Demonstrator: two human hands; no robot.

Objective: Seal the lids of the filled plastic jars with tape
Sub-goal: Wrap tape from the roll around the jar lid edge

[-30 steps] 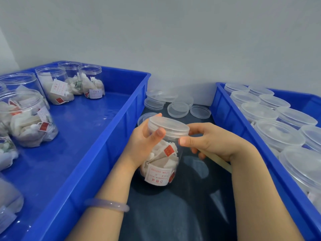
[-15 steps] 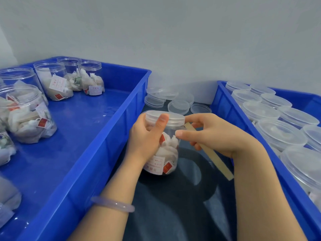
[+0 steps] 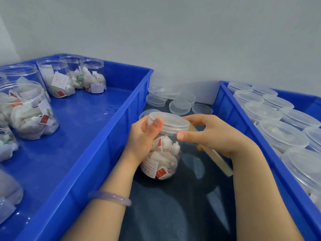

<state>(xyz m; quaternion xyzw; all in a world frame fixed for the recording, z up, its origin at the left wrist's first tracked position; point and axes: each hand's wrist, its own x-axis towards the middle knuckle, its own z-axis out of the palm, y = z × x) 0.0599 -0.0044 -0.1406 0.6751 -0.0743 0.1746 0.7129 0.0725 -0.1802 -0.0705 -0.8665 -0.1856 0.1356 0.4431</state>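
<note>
A clear plastic jar (image 3: pixel 162 158) filled with white tea bags and red tags stands tilted on the dark table between two blue crates. Its translucent lid (image 3: pixel 171 123) is on. My left hand (image 3: pixel 141 140) grips the jar's left side, thumb pressed on the lid's rim. My right hand (image 3: pixel 212 134) holds the lid's right edge, its thumb pointing left under the rim, and pinches a strip of yellowish tape (image 3: pixel 217 158). The strip runs from the lid's right side down to the right, under the hand.
The left blue crate (image 3: pixel 104 136) holds several open filled jars (image 3: pixel 29 110). The right blue crate (image 3: pixel 246 133) holds several lidded jars (image 3: pixel 281 134). Loose lids (image 3: pixel 180 106) lie at the back by the white wall. Dark table (image 3: pixel 182 206) lies in front of the jar.
Both hands have turned the jar on the table. The tape strip now reaches further along the lid's right edge, and the right thumb has moved in under the rim.
</note>
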